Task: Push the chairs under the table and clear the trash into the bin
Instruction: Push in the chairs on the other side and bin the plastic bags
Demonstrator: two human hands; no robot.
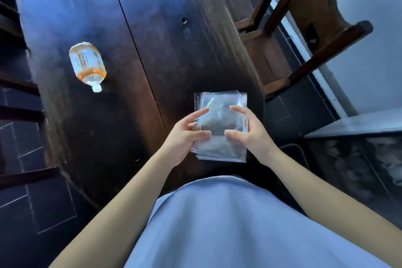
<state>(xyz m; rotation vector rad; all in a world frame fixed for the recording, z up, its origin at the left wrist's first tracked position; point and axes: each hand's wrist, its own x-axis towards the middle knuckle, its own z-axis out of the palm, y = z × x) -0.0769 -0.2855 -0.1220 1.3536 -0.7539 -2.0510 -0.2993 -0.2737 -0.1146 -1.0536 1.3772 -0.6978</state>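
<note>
While an orange-labelled plastic bottle (87,65) lies on its side at ten o'clock on the dark wooden table (152,28), the left hand (185,135) and right hand (250,131) pinch a stack of clear plastic bags (219,115) by its opposite edges, dead centre. Best squeeze evenly, or slippery sheets may fan out. Wooden chair (304,35) stands at two o'clock.

The tabletop (152,39) is showing dark brown planks. The bottle (87,64) is wearing an orange-and-white label with a white cap. The bags (221,115) are looking clear. The chair (304,35) is reddish brown, the shirt (228,224) pale blue.
</note>
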